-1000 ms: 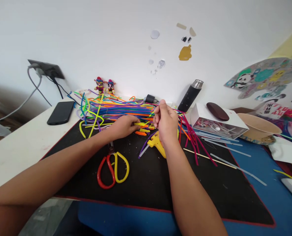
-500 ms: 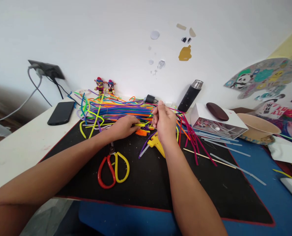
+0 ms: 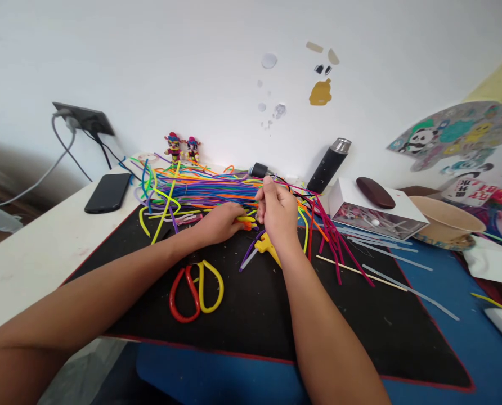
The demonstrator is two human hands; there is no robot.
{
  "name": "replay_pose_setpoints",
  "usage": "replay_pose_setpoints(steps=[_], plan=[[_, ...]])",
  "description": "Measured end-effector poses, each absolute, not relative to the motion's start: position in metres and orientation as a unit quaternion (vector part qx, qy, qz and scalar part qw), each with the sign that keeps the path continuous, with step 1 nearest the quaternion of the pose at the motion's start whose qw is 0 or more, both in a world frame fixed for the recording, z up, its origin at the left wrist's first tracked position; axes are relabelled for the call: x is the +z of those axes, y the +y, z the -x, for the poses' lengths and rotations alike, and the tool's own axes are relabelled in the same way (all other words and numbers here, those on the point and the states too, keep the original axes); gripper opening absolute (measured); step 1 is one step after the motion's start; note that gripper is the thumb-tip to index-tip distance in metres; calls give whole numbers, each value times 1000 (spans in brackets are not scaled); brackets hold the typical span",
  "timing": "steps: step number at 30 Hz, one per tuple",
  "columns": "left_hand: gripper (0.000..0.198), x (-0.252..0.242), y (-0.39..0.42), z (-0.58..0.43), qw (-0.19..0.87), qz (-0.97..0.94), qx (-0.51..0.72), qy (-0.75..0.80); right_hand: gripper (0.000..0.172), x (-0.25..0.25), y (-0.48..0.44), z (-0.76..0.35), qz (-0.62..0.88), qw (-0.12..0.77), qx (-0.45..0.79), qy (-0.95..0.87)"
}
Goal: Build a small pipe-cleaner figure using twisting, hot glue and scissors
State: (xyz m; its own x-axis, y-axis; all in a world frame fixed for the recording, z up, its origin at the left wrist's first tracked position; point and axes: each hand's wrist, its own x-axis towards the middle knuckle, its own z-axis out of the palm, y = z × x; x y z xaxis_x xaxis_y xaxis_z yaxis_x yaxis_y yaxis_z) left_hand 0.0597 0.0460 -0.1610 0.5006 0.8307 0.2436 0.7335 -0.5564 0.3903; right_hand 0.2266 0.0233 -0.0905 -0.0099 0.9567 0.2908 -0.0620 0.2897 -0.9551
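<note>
My left hand (image 3: 222,224) is closed on a small piece made of yellow and orange pipe cleaners (image 3: 247,221), which pokes out past the fingertips. Just right of it, my right hand (image 3: 278,212) is raised with its fingers curled into a pinch; what lies in that pinch is too small to make out. Under the right wrist, a yellow glue gun (image 3: 267,246) is partly hidden, a translucent glue stick (image 3: 248,260) and purple pipe cleaner at its left. Scissors (image 3: 209,287) with red and yellow handles lie below my left forearm, which covers their blades.
A heap of colourful pipe cleaners (image 3: 217,188) spans the back of the black mat (image 3: 251,326). Magenta stems (image 3: 333,247), a wooden stick (image 3: 361,272) and glue sticks lie at right. Behind stand a black flask (image 3: 327,166), a white box (image 3: 403,209) and two small figures (image 3: 174,147).
Both hands have come closer together: the left shifted slightly right, the right slightly left and down. The orange part now shows close against the yellow at the left fingertips.
</note>
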Motion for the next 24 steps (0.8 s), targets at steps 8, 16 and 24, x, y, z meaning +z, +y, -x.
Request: replay_pose_setpoints(steps=[8,16,24], plan=[[14,-158,52,-53,208,-812,258,480,62,-93,24,-226,408,565,414,-585],[15,-164,42,-63,164,-858,235,425,59,-95,23,-225,395,568,400,-601],[19,-164,39,-70,99,-895,225,372,60,-97,23,-226,402,560,384,-614]])
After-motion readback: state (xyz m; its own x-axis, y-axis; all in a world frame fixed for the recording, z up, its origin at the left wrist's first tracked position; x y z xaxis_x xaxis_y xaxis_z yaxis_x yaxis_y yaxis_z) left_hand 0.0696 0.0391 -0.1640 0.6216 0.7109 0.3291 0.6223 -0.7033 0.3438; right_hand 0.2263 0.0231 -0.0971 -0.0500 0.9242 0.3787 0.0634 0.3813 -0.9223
